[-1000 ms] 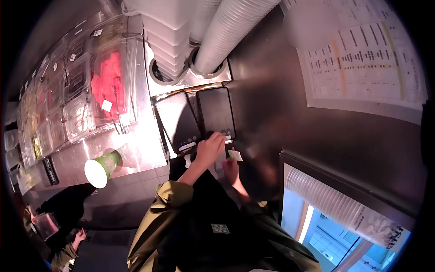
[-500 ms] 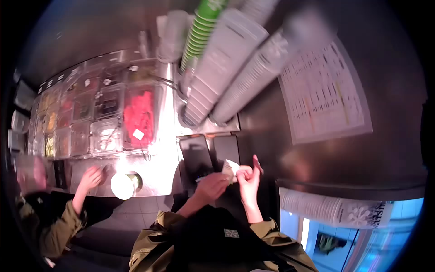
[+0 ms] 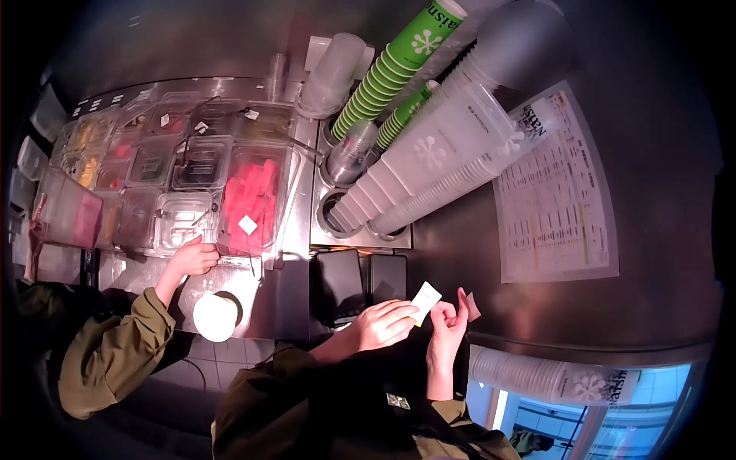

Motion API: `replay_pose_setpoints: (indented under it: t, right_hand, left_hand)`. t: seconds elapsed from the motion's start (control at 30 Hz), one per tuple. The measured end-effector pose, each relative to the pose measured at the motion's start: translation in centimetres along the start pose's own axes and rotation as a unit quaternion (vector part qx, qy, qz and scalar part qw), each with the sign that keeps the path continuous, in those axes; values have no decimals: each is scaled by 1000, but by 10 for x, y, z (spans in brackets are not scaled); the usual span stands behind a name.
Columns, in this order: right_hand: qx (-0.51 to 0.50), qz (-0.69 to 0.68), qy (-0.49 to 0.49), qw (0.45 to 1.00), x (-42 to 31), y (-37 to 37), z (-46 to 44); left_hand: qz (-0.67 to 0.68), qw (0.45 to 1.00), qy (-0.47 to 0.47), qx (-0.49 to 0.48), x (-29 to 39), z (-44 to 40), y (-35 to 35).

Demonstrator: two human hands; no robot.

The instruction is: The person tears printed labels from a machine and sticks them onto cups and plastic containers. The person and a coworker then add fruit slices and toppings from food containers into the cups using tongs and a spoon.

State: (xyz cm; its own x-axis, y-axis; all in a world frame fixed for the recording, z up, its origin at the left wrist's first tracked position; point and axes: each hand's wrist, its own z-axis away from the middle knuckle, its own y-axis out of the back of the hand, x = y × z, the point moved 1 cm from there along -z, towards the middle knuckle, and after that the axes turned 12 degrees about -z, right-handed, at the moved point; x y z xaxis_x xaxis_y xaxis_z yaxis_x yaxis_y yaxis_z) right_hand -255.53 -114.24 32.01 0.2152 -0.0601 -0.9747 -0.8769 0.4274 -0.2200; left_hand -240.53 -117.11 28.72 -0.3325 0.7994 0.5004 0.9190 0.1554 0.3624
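Head view: dim steel-walled workstation, a brightly lit brushed-steel counter [image 3: 268, 310] at left with clear lidded food containers, one holding red pieces [image 3: 251, 203]. Tall stacks of green paper cups [image 3: 383, 80] lean behind; a printed white sheet [image 3: 553, 199] lies to the right.

Left hand [image 3: 387, 325]: fingers closed on a small white paper slip [image 3: 425, 301], raised in front of the apron. Right hand [image 3: 448, 335]: just beside it, index finger up, a small pale paper piece [image 3: 473, 307] at the fingertips; cannot tell whether gripped or stuck.

Change: hands have left the two flat black rectangular devices [image 3: 339, 277], where they were a second ago; handling seems to centre on the paper now. Co-worker's hand [image 3: 197, 259] is now at the containers' near edge.
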Motion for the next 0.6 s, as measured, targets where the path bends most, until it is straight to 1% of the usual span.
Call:
replay_pose_setpoints:
  t: [0.1,0.2,0.27,0.33,0.4,0.43,0.47,0.5,0.53,0.57,0.6]
  right_hand:
    - [23,15,28,999,-2,-6,-1]
    - [19,8,3,1000,1,0,-3]
    - [37,25,35,998,1,-1,-1]
    - [47,32,79,995,-3,-8,1]
    - [50,30,133,989,-14,-18,3]
    - [43,26,117,992,-19,-12,4]
    - [47,33,147,987,-26,-18,4]
    - [49,37,158,986,-29,-20,5]
    - [51,41,171,983,-31,-19,6]
    - [50,55,175,982,-30,-16,8]
    - [49,68,181,980,-29,-11,12]
  left_hand:
    - [4,1000,-12,-7,0,-2,-1]
    - [13,1000,-16,-11,-1,-1,-4]
    - [25,1000,-8,-11,-1,-5,-3]
    - [8,1000,11,-13,4,-8,5]
    - [-50,996,62,27,-5,-12,11]
    - [-86,991,62,82,-27,-19,11]
    - [-65,986,143,64,-50,-39,26]
    - [3,938,319,136,-82,-61,28]
    - [94,846,466,242,-113,-82,30]
    - [44,883,341,319,-158,-104,31]
    - [-58,907,350,229,-204,-110,27]
